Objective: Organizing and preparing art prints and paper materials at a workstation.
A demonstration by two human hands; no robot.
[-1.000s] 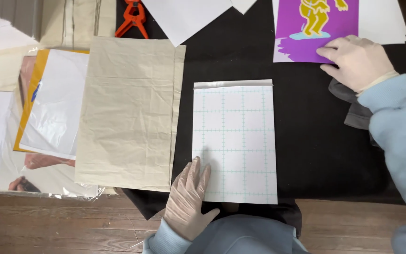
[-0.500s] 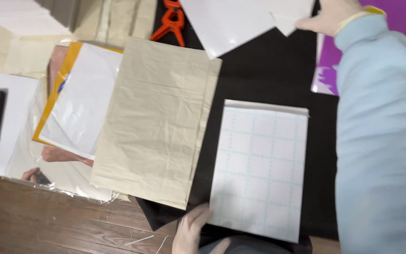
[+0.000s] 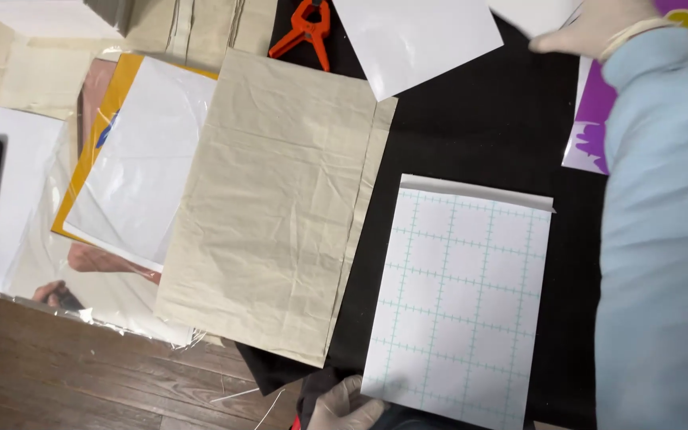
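Right hand [image 3: 591, 28], gloved and loosely open, is reaching toward white sheet [image 3: 416, 40]; left hand [image 3: 344, 406], holding nothing, is pinning grid sheet [image 3: 459, 295]. Best keeping that edge flat.

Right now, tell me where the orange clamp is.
In the head view the orange clamp lies at the top edge, on the black mat, between the beige cloth and a glossy white sheet.

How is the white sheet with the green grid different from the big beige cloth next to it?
The white grid-printed sheet is smooth and flat; the beige cloth rectangle is wrinkled and plain. The grid sheet is smaller than the cloth. The gloved left hand touches the grid sheet's bottom corner; no hand touches the cloth. Both are rectangles lying on the black mat.
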